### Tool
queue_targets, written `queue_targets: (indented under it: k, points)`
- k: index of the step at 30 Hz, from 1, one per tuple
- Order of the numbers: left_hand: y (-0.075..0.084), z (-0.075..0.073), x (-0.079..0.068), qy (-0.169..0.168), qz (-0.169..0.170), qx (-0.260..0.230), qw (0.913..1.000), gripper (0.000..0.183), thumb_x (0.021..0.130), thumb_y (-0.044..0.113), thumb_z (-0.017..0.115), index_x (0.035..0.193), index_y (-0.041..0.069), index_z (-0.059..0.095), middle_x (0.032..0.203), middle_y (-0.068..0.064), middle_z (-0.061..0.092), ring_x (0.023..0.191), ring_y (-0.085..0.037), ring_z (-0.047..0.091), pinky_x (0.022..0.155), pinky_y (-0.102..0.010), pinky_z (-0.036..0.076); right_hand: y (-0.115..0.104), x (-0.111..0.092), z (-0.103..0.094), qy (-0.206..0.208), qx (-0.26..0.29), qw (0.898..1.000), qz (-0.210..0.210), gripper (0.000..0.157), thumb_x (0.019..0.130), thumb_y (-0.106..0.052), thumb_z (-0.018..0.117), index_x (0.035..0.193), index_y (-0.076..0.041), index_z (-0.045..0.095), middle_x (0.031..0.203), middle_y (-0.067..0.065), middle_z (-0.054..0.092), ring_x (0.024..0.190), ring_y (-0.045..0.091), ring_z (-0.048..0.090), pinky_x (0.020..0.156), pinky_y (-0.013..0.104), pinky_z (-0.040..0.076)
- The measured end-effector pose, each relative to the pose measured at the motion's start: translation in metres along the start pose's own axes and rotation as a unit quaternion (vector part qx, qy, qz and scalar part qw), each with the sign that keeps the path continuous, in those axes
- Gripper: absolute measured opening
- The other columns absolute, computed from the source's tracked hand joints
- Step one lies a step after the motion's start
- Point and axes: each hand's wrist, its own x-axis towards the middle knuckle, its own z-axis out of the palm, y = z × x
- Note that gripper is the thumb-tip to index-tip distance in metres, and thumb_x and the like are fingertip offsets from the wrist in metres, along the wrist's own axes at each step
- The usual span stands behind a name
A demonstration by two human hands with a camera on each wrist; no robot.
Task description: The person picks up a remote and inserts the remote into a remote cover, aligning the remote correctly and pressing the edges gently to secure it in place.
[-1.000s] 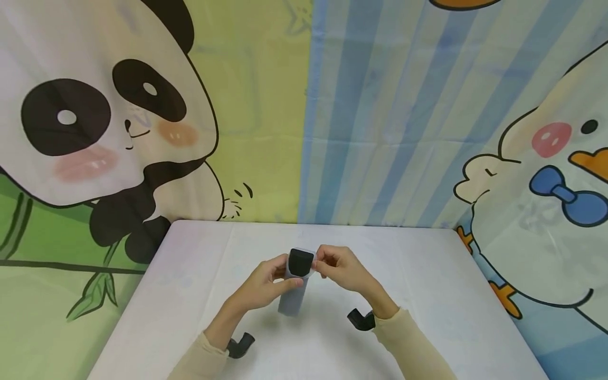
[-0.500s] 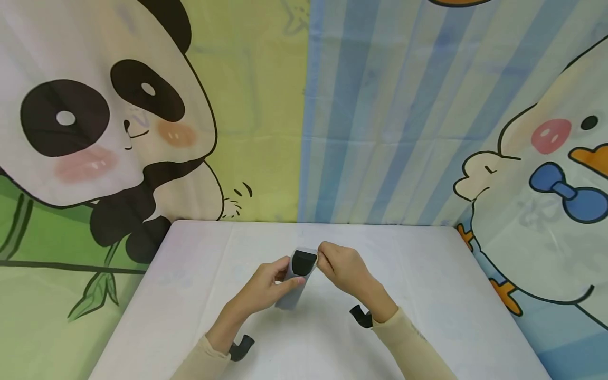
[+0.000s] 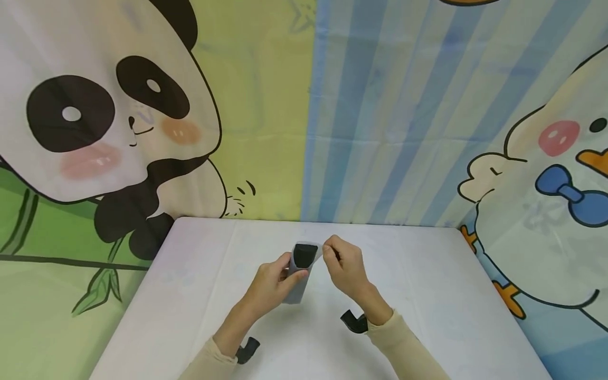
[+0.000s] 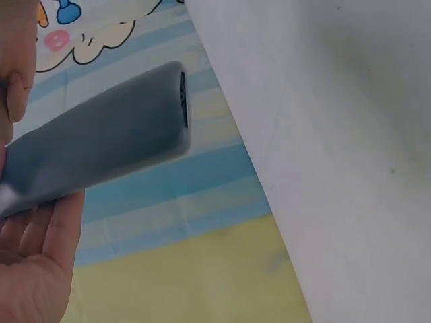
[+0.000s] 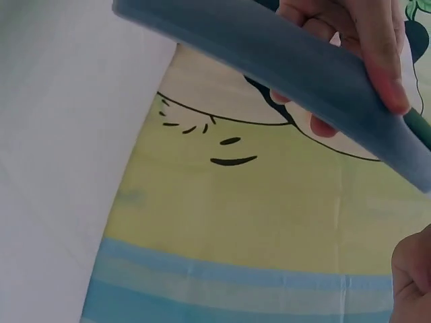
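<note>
A long grey object with rounded corners [image 3: 296,287], its kind unclear, has a black face [image 3: 305,255] at its upper end. In the left wrist view its grey body [image 4: 108,131] ends in a narrow dark slot. My left hand [image 3: 272,285] grips it around the upper part, thumb across the near side and fingers behind. At the upper right edge, my right hand [image 3: 345,266] has curled fingers and pinches a translucent flap [image 3: 319,254] stretching from that end. The right wrist view shows the object's long side [image 5: 269,60] tilted above the right hand [image 5: 412,279].
The object is held over a white table [image 3: 404,274]. Black curved pieces [image 3: 353,321] sit by each wrist, the left one [image 3: 248,350] close to the sleeve. A cartoon-printed curtain [image 3: 380,116] hangs behind the table's far edge.
My right hand has moved up and slightly right, with the translucent flap now drawn out toward it. The left hand has raised the grey object slightly and tilted it to the right.
</note>
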Motion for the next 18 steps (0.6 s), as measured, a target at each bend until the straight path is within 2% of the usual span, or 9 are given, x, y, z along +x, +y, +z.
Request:
queue_targets:
  k: [3,5,8,11,13,15,16,18]
  points:
    - [0.001,0.001,0.003,0.015,0.0,-0.004,0.9999,0.024,0.095,0.023,0.07,0.113,0.011,0.061,0.1,-0.004,0.074,0.087,-0.015,0.073,0.071,-0.03,0.059,-0.003,-0.002,0.001,-0.02,-0.024,0.999,-0.043,0.02,0.09,0.0,0.045,0.076,-0.011,0.053,0.06,-0.006,0.039,0.05,0.0,0.031,0.043,0.014,0.028]
    - [0.003,0.002,0.004,0.014,-0.004,-0.003,0.9999,0.025,0.095,0.024,0.07,0.113,0.011,0.061,0.1,-0.004,0.074,0.086,-0.014,0.073,0.071,-0.029,0.059,-0.005,-0.005,0.002,-0.03,-0.045,0.995,-0.083,0.02,0.093,-0.003,0.043,0.077,-0.009,0.052,0.062,-0.005,0.039,0.05,0.001,0.032,0.043,0.013,0.029]
    - [0.007,0.005,0.007,0.002,0.003,0.03,0.9996,0.027,0.096,0.026,0.068,0.116,0.009,0.06,0.099,-0.005,0.074,0.085,-0.013,0.072,0.069,-0.027,0.058,-0.006,-0.009,0.005,-0.034,-0.091,0.988,-0.121,0.023,0.098,-0.007,0.041,0.077,-0.007,0.049,0.065,-0.003,0.039,0.051,0.003,0.031,0.043,0.012,0.03]
    - [0.011,0.006,0.01,0.001,0.019,0.065,0.9977,0.028,0.096,0.023,0.069,0.116,0.005,0.06,0.099,-0.007,0.073,0.083,-0.014,0.071,0.068,-0.027,0.057,-0.005,-0.011,0.007,-0.031,-0.135,0.981,-0.136,0.026,0.101,-0.01,0.04,0.078,-0.005,0.049,0.066,-0.002,0.04,0.05,0.005,0.032,0.041,0.014,0.031]
    - [0.012,0.007,0.012,0.008,0.021,0.069,0.9974,0.027,0.095,0.021,0.071,0.114,0.005,0.06,0.097,-0.007,0.073,0.082,-0.015,0.071,0.067,-0.026,0.057,-0.003,-0.01,0.007,-0.033,-0.159,0.979,-0.127,0.027,0.103,-0.013,0.04,0.079,-0.004,0.049,0.066,-0.001,0.041,0.05,0.005,0.032,0.04,0.015,0.031]
    - [0.012,0.008,0.013,0.013,0.013,0.045,0.9988,0.026,0.094,0.019,0.073,0.112,0.005,0.06,0.096,-0.006,0.073,0.082,-0.014,0.071,0.068,-0.026,0.058,-0.001,-0.009,0.007,-0.048,-0.144,0.984,-0.097,0.027,0.106,-0.017,0.041,0.083,-0.005,0.05,0.067,-0.002,0.041,0.051,0.004,0.032,0.041,0.016,0.031]
    - [0.011,0.008,0.013,0.014,0.005,0.022,0.9996,0.026,0.094,0.019,0.073,0.112,0.006,0.061,0.097,-0.005,0.073,0.083,-0.014,0.072,0.069,-0.026,0.058,0.0,-0.008,0.006,-0.058,-0.119,0.989,-0.073,0.026,0.106,-0.018,0.044,0.084,-0.006,0.051,0.067,-0.002,0.042,0.052,0.004,0.032,0.042,0.017,0.031]
    - [0.01,0.008,0.013,0.013,-0.018,-0.028,0.9994,0.027,0.094,0.021,0.073,0.114,0.008,0.062,0.098,-0.003,0.073,0.086,-0.013,0.072,0.072,-0.027,0.058,0.002,-0.008,0.004,-0.079,-0.034,0.996,0.001,0.02,0.105,-0.017,0.051,0.089,-0.007,0.051,0.066,-0.003,0.041,0.053,0.004,0.033,0.044,0.018,0.032]
